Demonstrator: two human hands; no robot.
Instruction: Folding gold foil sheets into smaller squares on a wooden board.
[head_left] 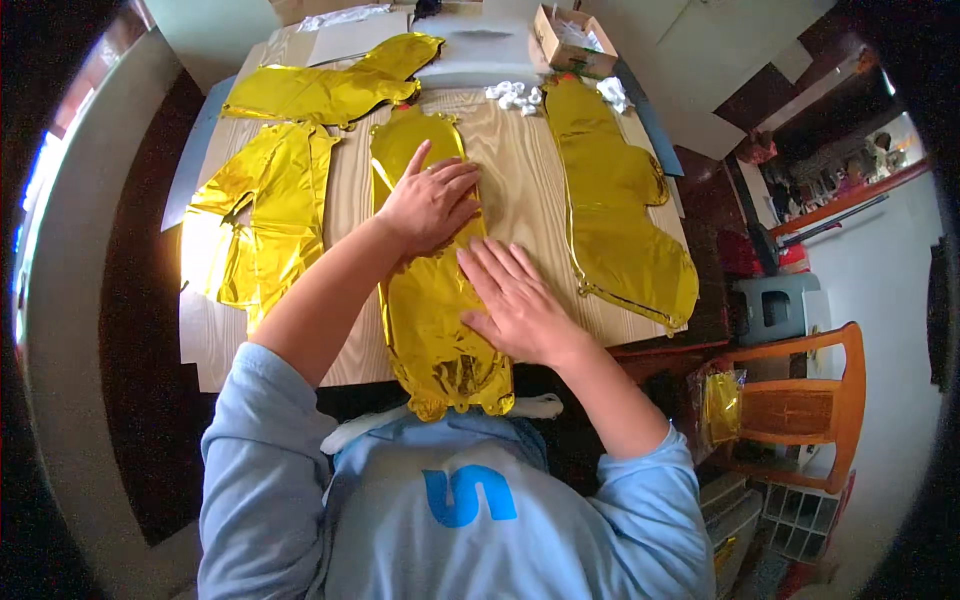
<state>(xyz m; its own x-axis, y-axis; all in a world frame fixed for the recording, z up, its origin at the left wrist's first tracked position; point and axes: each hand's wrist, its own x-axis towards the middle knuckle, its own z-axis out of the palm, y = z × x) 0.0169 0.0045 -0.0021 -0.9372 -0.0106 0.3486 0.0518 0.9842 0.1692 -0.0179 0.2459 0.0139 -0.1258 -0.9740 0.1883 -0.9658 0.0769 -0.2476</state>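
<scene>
Resting on the gold balloon (425, 310) with left hand (432, 200) and right hand (515, 305), both palm down and unclenched, nothing clamped or pinched. Find that balloon down the middle of the table (520, 195), with crumpled near end past the table's near edge. Apparently smoothing the foil: best done with broad, light strokes outward from the centre, steadying with one palm while sweeping with the other. Avoid pushing hard on the overhanging end. Mind the wrinkled balloon (285, 195) at the table's left, another balloon (310, 92) toward its far left, and the long balloon (605, 170) at its right, all limiting sideways room. Note also white scraps (512, 97) and a cardboard box (575, 45) toward the table's far right, well apart from both hands.
</scene>
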